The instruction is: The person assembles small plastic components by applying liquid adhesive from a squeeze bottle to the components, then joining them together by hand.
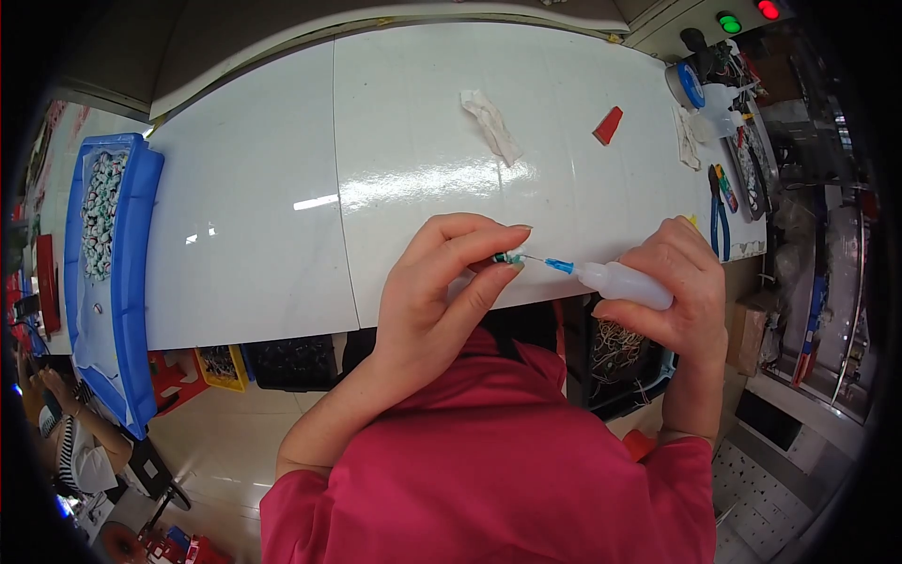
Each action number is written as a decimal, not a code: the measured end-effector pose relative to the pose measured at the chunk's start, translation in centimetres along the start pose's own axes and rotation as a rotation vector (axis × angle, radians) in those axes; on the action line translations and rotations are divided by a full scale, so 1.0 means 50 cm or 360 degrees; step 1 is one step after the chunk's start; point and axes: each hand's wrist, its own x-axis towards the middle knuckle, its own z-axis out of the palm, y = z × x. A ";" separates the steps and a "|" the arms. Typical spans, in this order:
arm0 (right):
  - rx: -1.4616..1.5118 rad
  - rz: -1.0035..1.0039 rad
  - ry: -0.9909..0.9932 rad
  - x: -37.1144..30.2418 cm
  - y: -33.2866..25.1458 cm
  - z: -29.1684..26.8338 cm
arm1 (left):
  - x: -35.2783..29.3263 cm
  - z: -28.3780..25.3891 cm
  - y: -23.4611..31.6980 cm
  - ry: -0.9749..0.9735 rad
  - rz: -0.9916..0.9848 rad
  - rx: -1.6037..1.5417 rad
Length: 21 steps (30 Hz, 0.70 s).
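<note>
My left hand (442,291) pinches a small green and silver part (508,258) between thumb and fingertips at the near edge of the white table (282,235). My right hand (672,282) grips a small white squeeze bottle (625,284) with a blue needle tip (558,266). The thin needle points left and reaches the small part.
A blue tray (132,282) with several small green parts sits at the left edge. A crumpled white tissue (490,124) and a red wedge-shaped piece (608,125) lie farther back. Blue-handled pliers (719,211), tape and clutter stand at the right. Another person (66,432) is at lower left.
</note>
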 end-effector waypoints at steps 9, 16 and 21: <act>0.0512 0.0242 0.0051 -0.018 0.012 0.014 | 0.001 0.007 0.000 0.0042 0.0009 -0.0096; 0.0413 0.0196 0.0049 -0.020 0.018 0.023 | 0.003 0.012 0.000 0.0077 -0.0007 -0.0148; 0.0385 0.0194 0.0049 -0.018 0.017 0.025 | 0.003 0.005 -0.003 -0.0027 0.0015 -0.0091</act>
